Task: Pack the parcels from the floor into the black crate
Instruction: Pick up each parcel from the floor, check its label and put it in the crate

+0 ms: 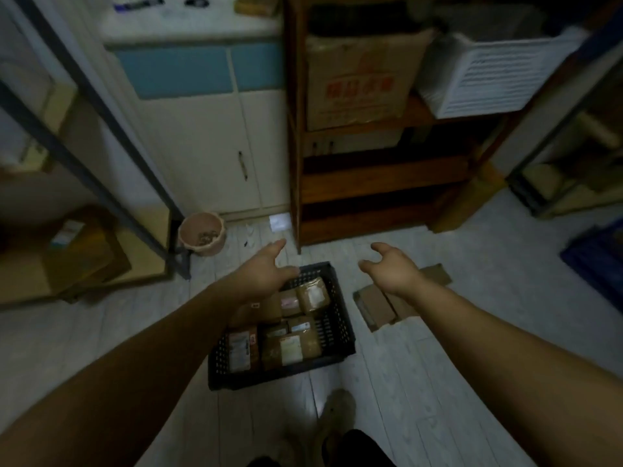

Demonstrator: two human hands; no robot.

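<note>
The black crate stands on the floor in the middle, holding several brown parcels with white labels. My left hand reaches out over the crate's far left corner, fingers straight, holding nothing. My right hand hovers to the right of the crate, fingers relaxed and spread, empty. Below the right hand, flat brown cardboard pieces lie on the floor beside the crate.
A wooden shelf unit with a cardboard box stands behind the crate. A white cabinet and a pink pot are at the back left. A metal rack lines the left, a blue crate the right. My shoe is near the crate.
</note>
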